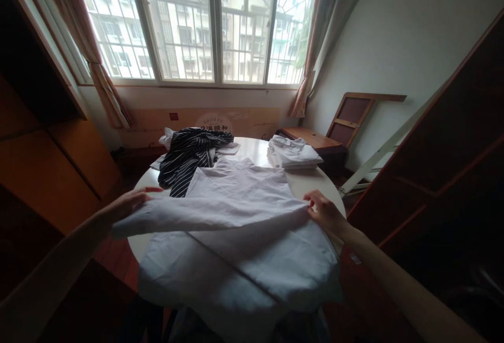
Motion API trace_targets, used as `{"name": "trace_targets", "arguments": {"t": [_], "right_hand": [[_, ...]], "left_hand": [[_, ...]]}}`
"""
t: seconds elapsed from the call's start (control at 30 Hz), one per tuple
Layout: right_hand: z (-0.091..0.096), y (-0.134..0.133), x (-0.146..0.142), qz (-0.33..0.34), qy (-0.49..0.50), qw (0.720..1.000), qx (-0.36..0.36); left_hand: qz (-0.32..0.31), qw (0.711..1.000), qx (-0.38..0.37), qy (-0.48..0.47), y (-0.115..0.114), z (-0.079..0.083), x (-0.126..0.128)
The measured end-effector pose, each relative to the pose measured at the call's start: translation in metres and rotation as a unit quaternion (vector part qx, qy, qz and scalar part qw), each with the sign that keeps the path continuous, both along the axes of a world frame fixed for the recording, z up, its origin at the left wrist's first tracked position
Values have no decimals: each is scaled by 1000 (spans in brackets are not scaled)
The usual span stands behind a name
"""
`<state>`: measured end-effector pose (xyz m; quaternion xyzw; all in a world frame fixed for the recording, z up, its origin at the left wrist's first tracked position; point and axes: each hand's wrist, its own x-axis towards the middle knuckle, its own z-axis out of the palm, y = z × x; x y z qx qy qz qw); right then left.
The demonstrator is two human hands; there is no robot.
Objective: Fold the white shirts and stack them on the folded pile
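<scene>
White shirt (236, 251): hanging over round table (317, 179), fading into shadow below. Right hand (325, 211): pinching shirt cloth. Left hand (128, 204): gripping the sleeve (197, 216) partly hiding it.

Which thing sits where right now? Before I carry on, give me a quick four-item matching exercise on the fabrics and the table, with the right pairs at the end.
1. White cloth shirt
2. Black cloth with white stripes
3. Folded stack of white cloth
4. Round white table

A. Bunched up, toward the far left
B. Underneath the other three
C. Spread out, between the left hand and the right hand
D. Layered flat, toward the far right

Pairs: 1-C, 2-A, 3-D, 4-B
</scene>
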<state>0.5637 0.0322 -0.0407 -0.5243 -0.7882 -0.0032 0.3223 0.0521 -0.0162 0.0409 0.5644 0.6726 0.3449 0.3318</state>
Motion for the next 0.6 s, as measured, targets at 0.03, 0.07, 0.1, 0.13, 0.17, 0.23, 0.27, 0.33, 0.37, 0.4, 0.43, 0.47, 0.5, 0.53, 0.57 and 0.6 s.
{"name": "trace_targets", "arguments": {"t": [0.03,0.07,0.1,0.13,0.17,0.23,0.27,0.33,0.37,0.4,0.43,0.47,0.5,0.53,0.57,0.6], "right_hand": [[-1,-2,1,3,-14,1000,-10],[-2,-3,2,5,-27,999,-18],[-2,-5,2,5,-37,999,-24],[-2,-6,3,4,-47,999,-27],[-1,-7,3,6,-56,998,-28],[2,-8,1,15,-75,997,-30],[3,-7,1,20,-82,996,-30],[2,-5,-1,4,-70,997,-29],[1,-3,-2,-27,-51,998,-29],[0,-2,-3,-65,-33,997,-32],[-1,-1,-4,-102,-25,994,-35],[-2,-1,-6,-127,-29,991,-34],[-2,-2,-8,-132,-46,990,-28],[-2,-3,-10,-116,-70,991,-17],[-1,-5,-12,-82,-94,992,-2],[1,-7,-14,-45,-112,993,13]], "left_hand": [[-27,998,-52,-35,-4,-7,2],[-51,992,-99,-67,-8,-15,5],[-71,984,-138,-89,-13,-22,8],[-75,982,-151,-89,-17,-28,11],[-76,982,-155,-78,-21,-33,13],[-80,983,-160,-46,-27,-39,16],[-83,983,-160,-39,-30,-40,16],[-96,979,-169,-63,-34,-40,15],[-102,975,-176,-90,-36,-40,13],[-100,970,-186,-117,-38,-41,10],[-92,967,-194,-134,-41,-41,8],[-83,966,-203,-135,-42,-43,5],[-73,968,-210,-119,-44,-45,3],[-71,970,-213,-94,-45,-47,2],[-77,972,-214,-65,-45,-49,1],[-89,973,-207,-43,-46,-50,2]]}}
